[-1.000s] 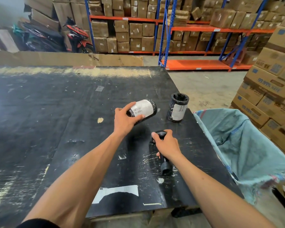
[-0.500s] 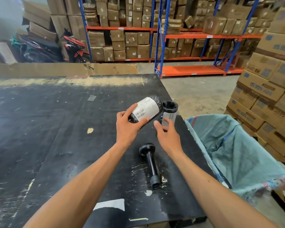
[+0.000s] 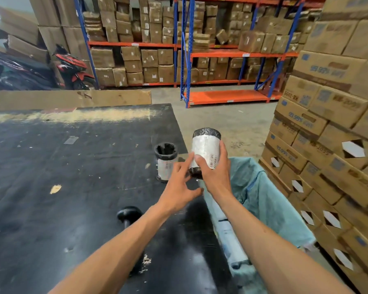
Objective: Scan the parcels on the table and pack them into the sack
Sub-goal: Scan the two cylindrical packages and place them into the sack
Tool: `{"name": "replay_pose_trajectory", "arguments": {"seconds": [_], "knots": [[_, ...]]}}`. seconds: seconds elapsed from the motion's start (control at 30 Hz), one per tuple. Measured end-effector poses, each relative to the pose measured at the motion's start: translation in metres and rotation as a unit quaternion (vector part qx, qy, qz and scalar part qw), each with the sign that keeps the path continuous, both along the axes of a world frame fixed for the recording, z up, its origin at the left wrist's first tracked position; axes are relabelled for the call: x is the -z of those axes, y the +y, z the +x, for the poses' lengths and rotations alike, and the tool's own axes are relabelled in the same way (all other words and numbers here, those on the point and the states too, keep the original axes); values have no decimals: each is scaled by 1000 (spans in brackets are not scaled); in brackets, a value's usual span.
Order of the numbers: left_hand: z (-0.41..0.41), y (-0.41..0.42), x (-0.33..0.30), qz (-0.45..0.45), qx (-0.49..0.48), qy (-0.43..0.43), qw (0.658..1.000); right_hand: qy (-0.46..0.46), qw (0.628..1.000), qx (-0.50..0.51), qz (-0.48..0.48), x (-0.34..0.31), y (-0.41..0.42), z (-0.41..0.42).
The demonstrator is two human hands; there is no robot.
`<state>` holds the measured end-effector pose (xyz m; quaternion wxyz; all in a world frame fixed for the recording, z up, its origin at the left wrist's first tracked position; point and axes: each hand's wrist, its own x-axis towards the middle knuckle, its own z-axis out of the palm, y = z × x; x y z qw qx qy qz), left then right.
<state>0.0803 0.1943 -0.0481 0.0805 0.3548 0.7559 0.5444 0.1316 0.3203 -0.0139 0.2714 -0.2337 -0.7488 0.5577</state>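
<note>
Parcel (image 3: 205,148) barcode label unreadable | right hand (image 3: 214,172) grips | cartons (image 3: 302,120) "99.99%"

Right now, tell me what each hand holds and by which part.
The right hand grips the black-wrapped cylindrical parcel with a white label around its lower half. The left hand holds nothing, fingers spread.

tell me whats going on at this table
A person is packing parcels in a warehouse. Their right hand grips a cylindrical parcel wrapped in black film with a white label, held upright near the table edge by the open blue sack. The left hand is open beside it, fingers spread, holding nothing. A second parcel stands on the black table, and the scanner lies on the table, partly hidden by the left forearm.
</note>
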Motion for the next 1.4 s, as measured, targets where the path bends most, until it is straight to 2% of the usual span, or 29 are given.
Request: {"name": "replay_pose_trajectory", "arguments": {"seconds": [0.17, 0.3, 0.5, 0.67, 0.87, 1.1, 1.4], "knots": [[-3, 60, 27, -104, -24, 41, 993, -42, 998, 27, 28, 34, 84, 11], [-17, 96, 64, -214, -80, 94, 969, -108, 993, 16, 51, 80, 137, 24], [-48, 128, 90, -310, -151, 94, 934, -232, 972, -21, 42, 144, 191, 30], [-69, 131, 108, -388, -139, 97, 906, -304, 950, -60, 30, 202, 215, 18], [-71, 132, 117, -409, -142, 115, 894, -370, 928, -44, 6, 275, 231, -4], [-70, 131, 118, -414, -154, 130, 888, -402, 910, -74, 69, 334, 234, -23], [-70, 134, 122, -419, -162, 136, 883, -415, 899, -110, 87, 360, 226, -7]]}}
